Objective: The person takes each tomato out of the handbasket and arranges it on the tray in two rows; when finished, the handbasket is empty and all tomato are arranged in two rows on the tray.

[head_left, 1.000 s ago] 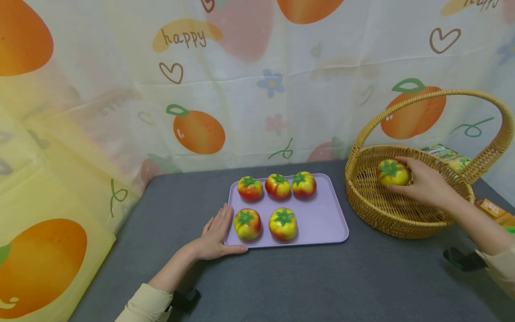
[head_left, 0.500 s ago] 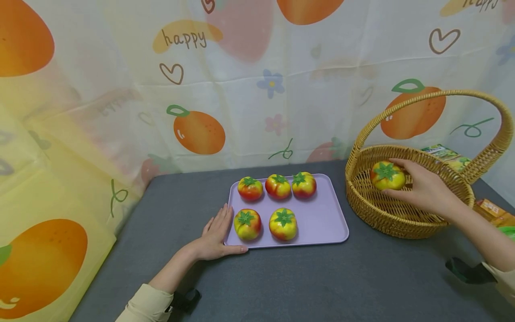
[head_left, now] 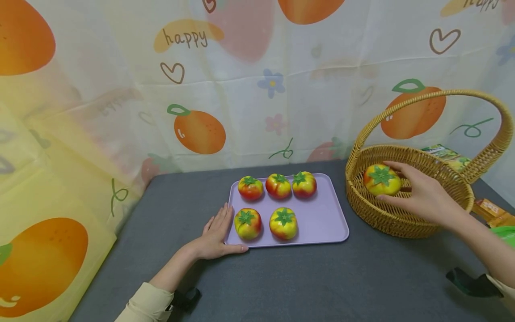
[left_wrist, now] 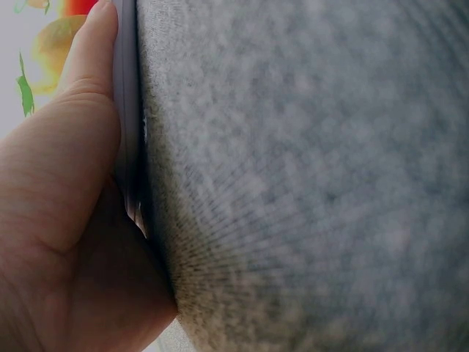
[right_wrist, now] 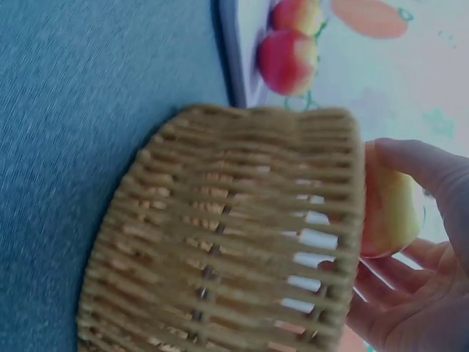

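In the head view my right hand (head_left: 424, 192) grips a yellow-and-red tomato (head_left: 380, 180) with a green star-shaped top, over the left part of a wicker basket (head_left: 396, 224). The right wrist view shows the thumb and fingers around the tomato (right_wrist: 388, 209), partly behind the basket's woven wall (right_wrist: 227, 227). My left hand (head_left: 215, 237) rests with straight fingers along the left edge of a lilac tray (head_left: 322, 219), its thumb at the front corner. Several similar tomatoes lie on the tray, such as a front one (head_left: 283, 223) and a back one (head_left: 250, 188).
The basket's tall handle (head_left: 438, 93) arches above my right hand. Packages (head_left: 492, 212) lie right of the basket, and a green printed one (head_left: 444, 154) sits behind it. A fruit-patterned cloth (head_left: 241, 89) hangs behind the dark grey table (head_left: 301, 286).
My right hand has moved left and slightly towards me over the basket, carrying the tomato. The left hand, the tray and its tomatoes have stayed put.
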`<state>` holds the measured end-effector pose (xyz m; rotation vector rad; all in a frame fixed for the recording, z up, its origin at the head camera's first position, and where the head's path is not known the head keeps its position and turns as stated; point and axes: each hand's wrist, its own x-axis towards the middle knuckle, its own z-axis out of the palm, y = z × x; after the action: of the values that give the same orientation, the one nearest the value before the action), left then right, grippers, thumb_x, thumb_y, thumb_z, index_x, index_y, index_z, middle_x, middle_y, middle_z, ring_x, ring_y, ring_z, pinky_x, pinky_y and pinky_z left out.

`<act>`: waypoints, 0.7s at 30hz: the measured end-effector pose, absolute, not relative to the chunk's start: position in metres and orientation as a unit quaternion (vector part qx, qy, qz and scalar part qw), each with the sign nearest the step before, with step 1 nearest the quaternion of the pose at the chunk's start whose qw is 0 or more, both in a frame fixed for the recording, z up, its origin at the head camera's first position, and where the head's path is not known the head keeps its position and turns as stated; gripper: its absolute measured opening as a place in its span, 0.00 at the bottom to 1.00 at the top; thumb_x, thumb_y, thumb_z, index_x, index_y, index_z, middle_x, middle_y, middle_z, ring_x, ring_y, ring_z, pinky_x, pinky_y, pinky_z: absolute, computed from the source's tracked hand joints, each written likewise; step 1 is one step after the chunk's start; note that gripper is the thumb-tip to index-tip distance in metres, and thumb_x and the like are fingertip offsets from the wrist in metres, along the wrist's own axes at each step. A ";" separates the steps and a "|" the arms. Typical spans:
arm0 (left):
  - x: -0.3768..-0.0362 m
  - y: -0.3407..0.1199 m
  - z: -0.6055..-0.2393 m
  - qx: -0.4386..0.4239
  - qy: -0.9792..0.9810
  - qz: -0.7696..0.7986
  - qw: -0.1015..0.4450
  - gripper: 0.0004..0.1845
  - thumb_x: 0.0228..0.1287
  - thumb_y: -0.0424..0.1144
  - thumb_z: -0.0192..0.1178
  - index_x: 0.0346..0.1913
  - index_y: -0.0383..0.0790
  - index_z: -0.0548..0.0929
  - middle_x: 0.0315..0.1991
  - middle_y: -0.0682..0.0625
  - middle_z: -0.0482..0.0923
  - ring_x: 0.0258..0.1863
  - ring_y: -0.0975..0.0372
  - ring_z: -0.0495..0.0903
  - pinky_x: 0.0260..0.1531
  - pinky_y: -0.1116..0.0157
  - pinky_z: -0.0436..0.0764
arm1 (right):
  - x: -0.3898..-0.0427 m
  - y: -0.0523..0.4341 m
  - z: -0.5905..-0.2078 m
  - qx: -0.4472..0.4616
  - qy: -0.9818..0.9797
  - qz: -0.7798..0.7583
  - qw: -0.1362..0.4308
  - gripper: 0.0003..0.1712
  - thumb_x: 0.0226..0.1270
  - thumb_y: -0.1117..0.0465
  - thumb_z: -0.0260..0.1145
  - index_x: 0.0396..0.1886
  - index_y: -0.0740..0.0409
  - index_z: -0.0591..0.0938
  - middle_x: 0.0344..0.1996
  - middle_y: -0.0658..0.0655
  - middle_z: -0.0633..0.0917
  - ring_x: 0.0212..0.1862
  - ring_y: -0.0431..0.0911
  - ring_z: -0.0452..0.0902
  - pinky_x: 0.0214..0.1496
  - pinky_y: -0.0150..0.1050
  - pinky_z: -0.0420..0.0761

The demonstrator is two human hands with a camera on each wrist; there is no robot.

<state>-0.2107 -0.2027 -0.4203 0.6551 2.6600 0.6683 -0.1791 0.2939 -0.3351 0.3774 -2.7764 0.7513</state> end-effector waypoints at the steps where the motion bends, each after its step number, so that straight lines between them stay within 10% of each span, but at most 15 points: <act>1: -0.211 -0.203 -0.420 0.229 0.931 0.235 0.160 0.64 0.55 0.66 0.64 0.77 0.36 0.34 0.77 0.40 0.24 0.76 0.50 0.30 0.68 0.42 0.33 | -0.178 0.292 -0.335 0.131 -0.950 0.257 0.121 0.49 0.55 0.48 0.76 0.72 0.59 0.64 0.56 0.68 0.74 0.48 0.62 0.75 0.38 0.58 0.75; 12: -0.210 -0.202 -0.420 0.229 0.932 0.234 0.157 0.64 0.55 0.66 0.64 0.77 0.36 0.35 0.77 0.40 0.25 0.76 0.49 0.30 0.68 0.42 0.33 | -0.169 0.266 -0.328 0.175 -0.937 0.267 0.141 0.46 0.53 0.50 0.78 0.69 0.57 0.68 0.51 0.59 0.78 0.45 0.51 0.76 0.38 0.41 0.80; 21: -0.210 -0.202 -0.419 0.229 0.931 0.234 0.159 0.64 0.55 0.66 0.64 0.77 0.36 0.35 0.77 0.40 0.25 0.76 0.49 0.29 0.68 0.42 0.33 | -0.166 0.244 -0.327 0.207 -0.922 0.308 0.110 0.45 0.54 0.52 0.78 0.69 0.57 0.67 0.53 0.60 0.77 0.47 0.50 0.77 0.43 0.47 0.83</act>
<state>-0.2096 -0.2019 -0.4187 0.6534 2.6622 0.6683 -0.1658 0.2437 -0.3274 0.6080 -2.7092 0.9047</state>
